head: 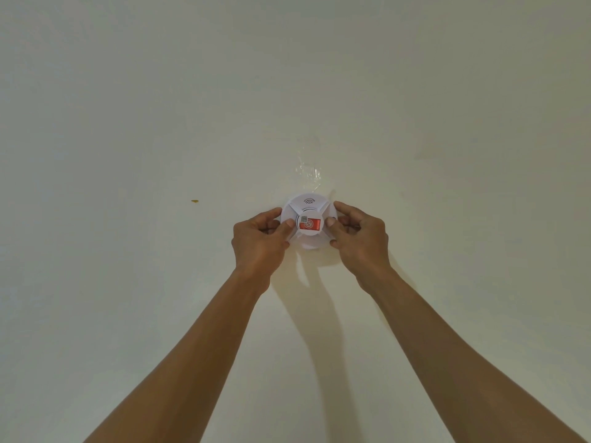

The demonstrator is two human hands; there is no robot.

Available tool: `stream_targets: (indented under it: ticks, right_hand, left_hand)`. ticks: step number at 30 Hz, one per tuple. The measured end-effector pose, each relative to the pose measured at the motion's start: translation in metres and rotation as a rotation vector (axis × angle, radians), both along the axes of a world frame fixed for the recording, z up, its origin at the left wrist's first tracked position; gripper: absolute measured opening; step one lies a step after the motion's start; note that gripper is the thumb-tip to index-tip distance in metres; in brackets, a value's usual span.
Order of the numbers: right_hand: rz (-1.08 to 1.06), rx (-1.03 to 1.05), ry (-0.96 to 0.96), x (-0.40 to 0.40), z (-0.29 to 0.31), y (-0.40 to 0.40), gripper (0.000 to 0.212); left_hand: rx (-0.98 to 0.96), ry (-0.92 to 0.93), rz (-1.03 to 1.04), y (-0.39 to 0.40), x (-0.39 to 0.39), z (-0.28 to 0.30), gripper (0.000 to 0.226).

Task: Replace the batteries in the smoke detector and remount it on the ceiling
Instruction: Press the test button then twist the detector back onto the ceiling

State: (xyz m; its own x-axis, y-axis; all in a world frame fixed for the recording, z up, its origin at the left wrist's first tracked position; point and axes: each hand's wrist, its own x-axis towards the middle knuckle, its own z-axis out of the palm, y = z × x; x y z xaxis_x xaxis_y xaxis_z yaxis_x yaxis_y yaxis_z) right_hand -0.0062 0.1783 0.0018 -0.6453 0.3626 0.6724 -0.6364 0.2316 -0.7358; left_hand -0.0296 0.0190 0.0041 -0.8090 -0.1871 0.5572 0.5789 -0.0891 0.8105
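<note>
Both arms reach up to the ceiling (128,123), where the left hand (260,239) and right hand (359,236) each hold a tight grip on opposite edges of the white smoke detector (307,223) pressed against it.

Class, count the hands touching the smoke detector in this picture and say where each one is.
2. The left hand grips the left edge of the smoke detector, and the right hand grips its right edge, holding it against the ceiling. Nothing suggests a hidden hand.
</note>
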Motion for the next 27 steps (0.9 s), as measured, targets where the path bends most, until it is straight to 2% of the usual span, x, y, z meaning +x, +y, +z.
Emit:
stream_targets:
  ticks: [15, 27]
  right_hand:
    - [-0.005, -0.011, -0.028, -0.001, 0.0, 0.003, 0.039]
    - [0.001, 0.003, -0.06, 0.004, -0.001, 0.006, 0.027]
  left_hand:
    - [-0.012, -0.023, 0.057, 0.002, 0.003, 0.002, 0.039]
    - [-0.023, -0.084, 0.047, -0.001, 0.011, 0.002, 0.042]
